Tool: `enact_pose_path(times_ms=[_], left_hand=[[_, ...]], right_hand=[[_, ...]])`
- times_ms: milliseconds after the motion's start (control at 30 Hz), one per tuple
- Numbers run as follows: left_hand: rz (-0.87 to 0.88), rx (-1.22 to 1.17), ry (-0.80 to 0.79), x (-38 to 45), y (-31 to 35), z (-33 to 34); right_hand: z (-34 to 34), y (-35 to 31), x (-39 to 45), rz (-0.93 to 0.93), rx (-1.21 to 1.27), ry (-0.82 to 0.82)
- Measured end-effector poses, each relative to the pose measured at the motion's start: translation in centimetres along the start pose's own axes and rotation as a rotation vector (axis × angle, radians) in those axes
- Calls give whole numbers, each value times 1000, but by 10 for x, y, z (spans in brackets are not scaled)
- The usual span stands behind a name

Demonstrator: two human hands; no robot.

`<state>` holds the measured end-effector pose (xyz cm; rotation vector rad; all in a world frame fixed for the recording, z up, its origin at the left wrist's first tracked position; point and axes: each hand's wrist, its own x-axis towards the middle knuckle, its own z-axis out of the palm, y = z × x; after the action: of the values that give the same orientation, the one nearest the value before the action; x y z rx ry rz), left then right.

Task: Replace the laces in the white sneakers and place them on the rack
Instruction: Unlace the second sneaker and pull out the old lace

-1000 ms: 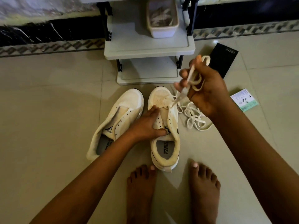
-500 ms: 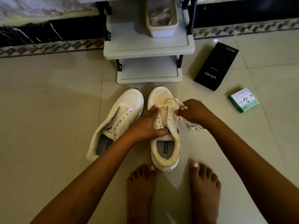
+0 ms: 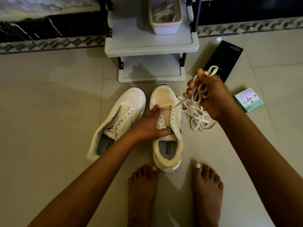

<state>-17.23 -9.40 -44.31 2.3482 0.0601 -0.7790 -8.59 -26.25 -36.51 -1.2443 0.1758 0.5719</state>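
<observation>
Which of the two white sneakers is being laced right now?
The right sneaker: the left hand presses on its tongue while the lace runs from its eyelets to the right hand. The left sneaker lies untouched, laceless.

My left hand (image 3: 150,124) presses down flat, fingers extended, thumb spread. My right hand (image 3: 211,95) is raised, fingers curled in a closed grip. Both forearms extend forward.
</observation>
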Motion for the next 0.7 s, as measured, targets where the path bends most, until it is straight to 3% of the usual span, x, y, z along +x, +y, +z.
enact_pose_path(times_ms=[67, 100, 233, 300, 400, 467, 700], left_hand=[[3, -1, -1, 0, 0, 0], [4, -4, 0, -1, 1, 0], [10, -7, 5, -1, 0, 0], [9, -4, 11, -1, 0, 0], [6, 8, 14, 0, -1, 1], [6, 19, 8, 0, 0, 1], [5, 44, 13, 1, 1, 0]], right_hand=[[5, -3, -1, 9, 5, -23], [8, -1, 1, 15, -108, -12], [-3, 28, 23, -60, -968, 104], [-14, 46, 33, 15, -1165, 139], [-25, 70, 41, 172, -1028, 172], [-25, 81, 44, 180, -948, 209], [-24, 91, 60, 34, -1211, 288]])
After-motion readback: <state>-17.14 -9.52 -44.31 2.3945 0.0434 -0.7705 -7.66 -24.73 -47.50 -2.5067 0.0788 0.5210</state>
